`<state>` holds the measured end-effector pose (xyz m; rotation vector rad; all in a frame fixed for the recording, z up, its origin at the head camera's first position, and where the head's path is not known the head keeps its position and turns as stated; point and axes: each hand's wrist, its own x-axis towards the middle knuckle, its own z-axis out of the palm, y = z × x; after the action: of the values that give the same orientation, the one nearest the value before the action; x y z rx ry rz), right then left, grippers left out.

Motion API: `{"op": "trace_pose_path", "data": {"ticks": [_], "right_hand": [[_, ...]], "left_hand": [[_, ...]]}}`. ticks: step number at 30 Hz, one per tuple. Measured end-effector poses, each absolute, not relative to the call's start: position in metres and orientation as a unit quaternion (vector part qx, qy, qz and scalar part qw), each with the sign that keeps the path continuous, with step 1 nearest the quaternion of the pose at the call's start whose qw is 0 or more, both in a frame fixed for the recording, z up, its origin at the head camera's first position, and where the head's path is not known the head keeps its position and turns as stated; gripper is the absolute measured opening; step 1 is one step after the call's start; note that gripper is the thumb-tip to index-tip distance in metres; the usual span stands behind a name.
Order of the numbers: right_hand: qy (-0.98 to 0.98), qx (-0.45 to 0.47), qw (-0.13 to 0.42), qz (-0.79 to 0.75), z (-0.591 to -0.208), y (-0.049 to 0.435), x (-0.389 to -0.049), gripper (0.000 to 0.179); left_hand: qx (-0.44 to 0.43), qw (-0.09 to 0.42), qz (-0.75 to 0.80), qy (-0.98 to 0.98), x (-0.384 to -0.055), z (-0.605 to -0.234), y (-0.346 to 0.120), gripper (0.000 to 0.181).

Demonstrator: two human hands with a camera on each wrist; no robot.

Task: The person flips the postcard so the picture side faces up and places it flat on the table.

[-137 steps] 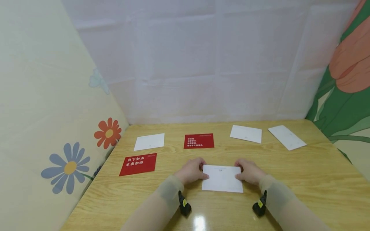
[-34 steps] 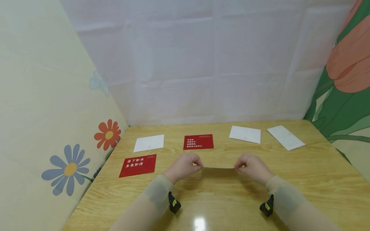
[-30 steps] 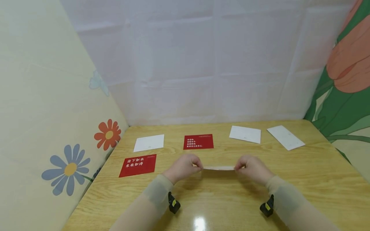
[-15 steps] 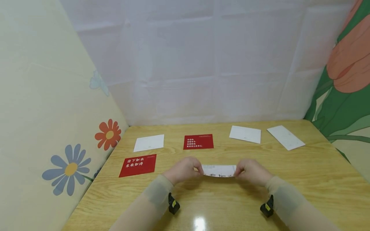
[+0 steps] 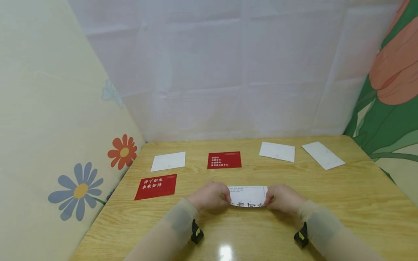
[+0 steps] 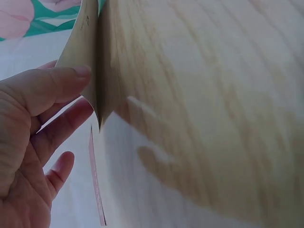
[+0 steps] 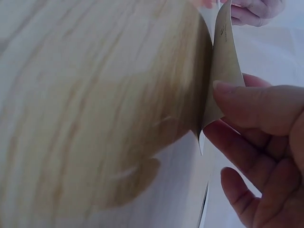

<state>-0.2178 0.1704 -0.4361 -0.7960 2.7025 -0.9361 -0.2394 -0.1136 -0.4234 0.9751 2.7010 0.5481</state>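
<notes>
My left hand point(image 5: 211, 195) and right hand point(image 5: 284, 198) pinch opposite short ends of a white card point(image 5: 249, 195) between thumb and fingers. It tilts toward the head camera and bows slightly. Small printed lines run along its upper left, with large dark characters along its lower edge. In the left wrist view, my left thumb presses the near face of the card point(image 6: 78, 59) and fingers lie behind it. The right wrist view shows the right thumb pressing the card point(image 7: 224, 61) in the same way. The card's lower edge looks close to the tabletop; contact cannot be made out.
Beyond the hands lie a white card point(image 5: 168, 161), a red card with white characters point(image 5: 224, 160), another white card point(image 5: 277, 151) and a slanted white card point(image 5: 323, 155). A second red card point(image 5: 155, 187) lies left on the wooden table point(image 5: 130, 224). A white cloth point(image 5: 209, 72) hangs behind.
The held card went from plain face up, to nearly edge-on a second ago, to its printed face turned toward the head camera. Both hands lowered slightly. The other cards stay put.
</notes>
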Motion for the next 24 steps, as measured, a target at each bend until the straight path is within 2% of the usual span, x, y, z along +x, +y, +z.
{"op": "trace_pose_path", "data": {"ticks": [9,24], "right_hand": [[0.916,-0.289,0.075,-0.268,-0.438,0.169,-0.217,0.021],[0.911,-0.343,0.068,-0.217,-0.441,0.169,-0.216,0.014]], "left_hand": [[0.332,0.137,0.169,0.918,-0.240,-0.429,-0.113,0.016],[0.349,0.134,0.141,0.917,-0.243,-0.434,-0.118,0.021]]}}
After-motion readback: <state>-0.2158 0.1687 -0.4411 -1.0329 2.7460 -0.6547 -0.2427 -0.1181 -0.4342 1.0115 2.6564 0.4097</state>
